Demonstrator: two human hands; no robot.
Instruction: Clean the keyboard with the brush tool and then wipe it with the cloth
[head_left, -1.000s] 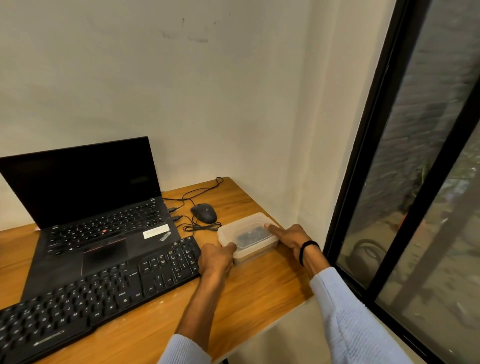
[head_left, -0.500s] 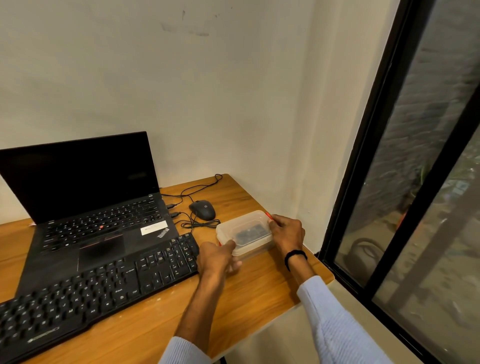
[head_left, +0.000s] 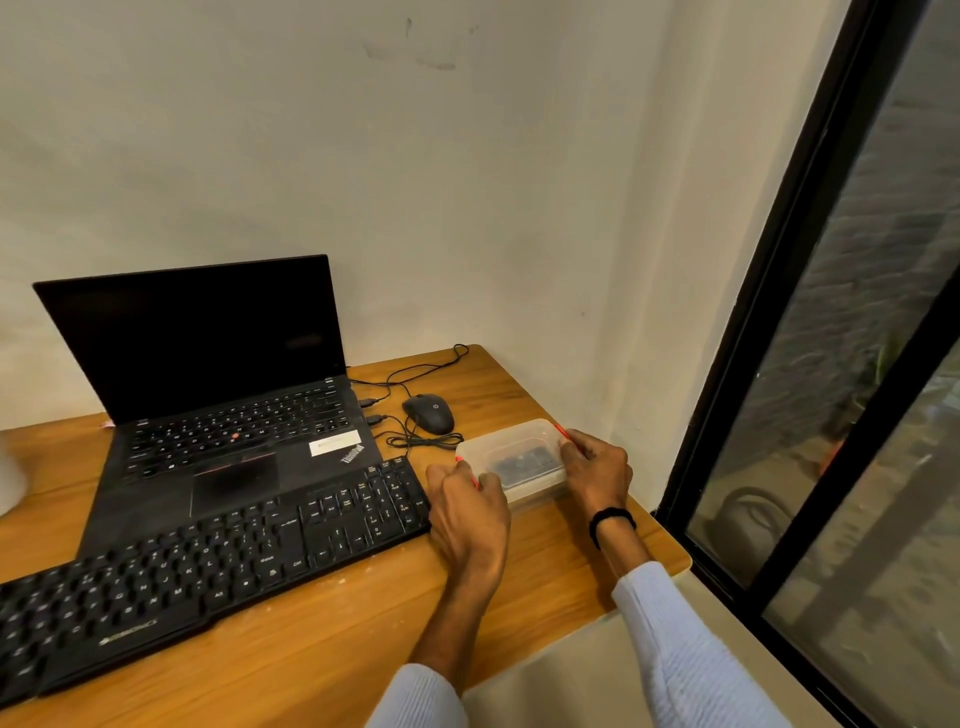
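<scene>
Both hands held a see-through plastic box (head_left: 511, 439), one hand at each short end. The box sat on the wooden table (head_left: 545, 587), close to the table's right side.

Just behind the box lay a black mouse (head_left: 429, 413). Its thin black cable (head_left: 415, 441) made loops that came right up to the box's back left corner. The black keyboard (head_left: 208, 561) lay flat along the front of the table, and its right end was just beside the left hand (head_left: 470, 512). Behind the keyboard stood an open black laptop (head_left: 234, 436) with a dark screen. The keyboard's back edge was right up against the laptop's front. A white thing (head_left: 8, 478) peeked in at the far left, too cut off to name.

The table ended a little way to the right of the box, at a rounded corner. Past that edge were a pale wall and a black window frame (head_left: 753, 364). Bare wood showed in front of the box, between the two arms.

The left hand's fingers curled round the box's left end, by a small red clip (head_left: 460, 460). The right hand (head_left: 597, 467) curled its fingers over the right end, by a second red clip (head_left: 561, 430). A black band (head_left: 613, 519) went round the right wrist. The lid was on the box. Something dark lay inside, too blurry to name.
</scene>
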